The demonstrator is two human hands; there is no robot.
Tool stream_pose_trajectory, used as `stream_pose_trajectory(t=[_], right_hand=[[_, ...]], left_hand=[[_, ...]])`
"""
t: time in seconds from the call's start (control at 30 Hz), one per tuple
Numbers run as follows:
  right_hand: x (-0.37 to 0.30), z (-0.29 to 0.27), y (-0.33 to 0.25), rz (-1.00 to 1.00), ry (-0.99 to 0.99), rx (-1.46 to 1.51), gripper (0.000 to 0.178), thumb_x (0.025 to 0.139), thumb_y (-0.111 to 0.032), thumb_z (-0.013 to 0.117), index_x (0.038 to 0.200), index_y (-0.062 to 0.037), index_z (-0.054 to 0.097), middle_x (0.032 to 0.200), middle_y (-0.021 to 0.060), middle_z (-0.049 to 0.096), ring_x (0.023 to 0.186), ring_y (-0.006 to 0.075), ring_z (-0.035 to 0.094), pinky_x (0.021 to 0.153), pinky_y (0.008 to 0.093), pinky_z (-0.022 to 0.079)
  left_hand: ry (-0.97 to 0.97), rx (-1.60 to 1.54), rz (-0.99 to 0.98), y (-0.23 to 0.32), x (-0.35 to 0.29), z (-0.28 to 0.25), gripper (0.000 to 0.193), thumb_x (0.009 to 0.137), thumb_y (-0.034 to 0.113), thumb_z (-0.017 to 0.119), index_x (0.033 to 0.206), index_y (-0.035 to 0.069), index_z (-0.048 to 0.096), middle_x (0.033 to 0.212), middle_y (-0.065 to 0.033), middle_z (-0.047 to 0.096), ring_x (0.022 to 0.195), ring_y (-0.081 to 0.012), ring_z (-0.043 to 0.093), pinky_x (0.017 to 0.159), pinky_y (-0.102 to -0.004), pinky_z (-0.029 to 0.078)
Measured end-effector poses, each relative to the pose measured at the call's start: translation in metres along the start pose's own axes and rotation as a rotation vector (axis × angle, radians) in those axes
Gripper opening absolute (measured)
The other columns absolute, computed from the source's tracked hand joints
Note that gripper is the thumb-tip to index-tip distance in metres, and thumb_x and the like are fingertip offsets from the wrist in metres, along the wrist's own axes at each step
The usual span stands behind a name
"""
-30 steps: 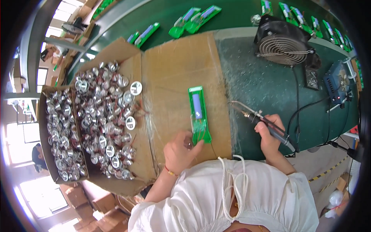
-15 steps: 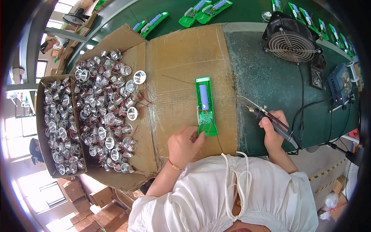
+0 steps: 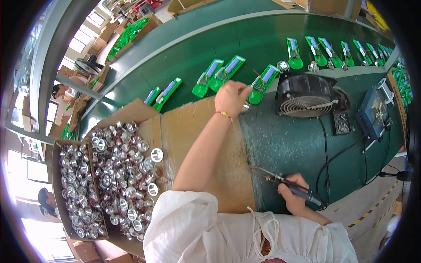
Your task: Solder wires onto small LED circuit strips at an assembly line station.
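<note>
My left hand [image 3: 231, 97] reaches out over the far edge of the cardboard, its fingers closed at the lower end of a green plastic housing [image 3: 264, 83]. That housing lies tilted at the near edge of the green belt and holds a lilac cylindrical battery, a circuit board and thin red wires. Just below those fingers is a small shiny reflector cup [image 3: 246, 106], partly hidden by the hand. Nearer to me, my right hand [image 3: 294, 193] is wrapped round a soldering iron [image 3: 307, 193], whose tip and thin metal tube point left over the cardboard's edge.
A carton [image 3: 81, 193] full of silvery reflector cups stands at left beside the cardboard sheet [image 3: 188, 131]. More green housings [image 3: 205, 79] lie along the belt [image 3: 175, 61]. A black fan [image 3: 305, 98] and a blue soldering station [image 3: 372, 111] with cables stand at right.
My left hand has moved from the cardboard out to the belt. The housing on the cardboard is gone from there, and one now lies by that hand. The view has shifted; the right hand keeps the iron.
</note>
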State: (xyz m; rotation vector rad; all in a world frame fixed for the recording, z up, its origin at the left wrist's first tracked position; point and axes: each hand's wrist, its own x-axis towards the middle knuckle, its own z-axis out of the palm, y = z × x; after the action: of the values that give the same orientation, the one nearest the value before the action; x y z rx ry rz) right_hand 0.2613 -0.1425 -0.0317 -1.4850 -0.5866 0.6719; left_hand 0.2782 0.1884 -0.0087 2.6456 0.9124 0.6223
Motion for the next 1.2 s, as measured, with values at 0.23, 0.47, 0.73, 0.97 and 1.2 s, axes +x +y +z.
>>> stream_pose_trajectory(t=[0.23,0.47,0.73,0.97,1.2], right_hand=[[0.001,-0.007,0.007,0.078,0.046,0.068,0.02,0.073,-0.01,0.071,0.079,-0.0022,0.054,0.073,0.0034,0.059,0.063,0.0072,0.052,0.058,0.0232,0.043],[0.009,-0.007,0.002,-0.014,-0.049,-0.002,0.02,0.074,-0.005,0.067,0.079,-0.0019,0.048,0.07,0.0071,0.057,0.059,0.0091,0.051,0.053,0.024,0.042],[0.006,0.002,0.008,-0.054,0.062,0.0,0.023,0.07,-0.012,0.075,0.08,-0.0046,0.056,0.066,0.0017,0.059,0.056,0.0061,0.053,0.052,0.0216,0.042],[0.005,0.0,0.004,0.02,0.06,-0.04,0.015,0.075,-0.007,0.068,0.075,-0.0031,0.053,0.065,0.0037,0.06,0.058,0.0066,0.054,0.053,0.0226,0.044],[0.01,0.006,-0.005,0.016,0.047,0.105,0.016,0.078,-0.011,0.066,0.077,-0.0026,0.052,0.064,0.003,0.057,0.058,0.0063,0.052,0.053,0.0224,0.042]], left_hand=[[0.13,-0.032,0.019,-0.072,0.044,-0.039,0.028,0.065,0.02,0.068,0.092,0.012,0.062,0.114,-0.0129,0.049,0.102,-0.0311,0.05,0.083,-0.0407,0.044],[-0.014,0.123,0.06,-0.075,0.041,-0.007,0.034,0.076,0.025,0.063,0.108,0.02,0.056,0.125,-0.0117,0.042,0.107,-0.0332,0.048,0.083,-0.0428,0.045],[-0.047,0.077,-0.064,-0.082,0.032,-0.015,0.018,0.08,0.027,0.057,0.089,0.014,0.065,0.122,-0.0112,0.044,0.102,-0.0358,0.048,0.082,-0.0427,0.044],[0.123,0.1,-0.092,-0.081,-0.09,-0.073,0.013,0.077,0.017,0.061,0.083,0.006,0.061,0.113,-0.0206,0.049,0.101,-0.0376,0.049,0.082,-0.0431,0.042],[0.137,0.115,-0.198,-0.027,-0.208,-0.097,0.01,0.068,0.015,0.067,0.072,0.006,0.065,0.121,-0.0191,0.047,0.111,-0.0377,0.044,0.092,-0.0445,0.035]])
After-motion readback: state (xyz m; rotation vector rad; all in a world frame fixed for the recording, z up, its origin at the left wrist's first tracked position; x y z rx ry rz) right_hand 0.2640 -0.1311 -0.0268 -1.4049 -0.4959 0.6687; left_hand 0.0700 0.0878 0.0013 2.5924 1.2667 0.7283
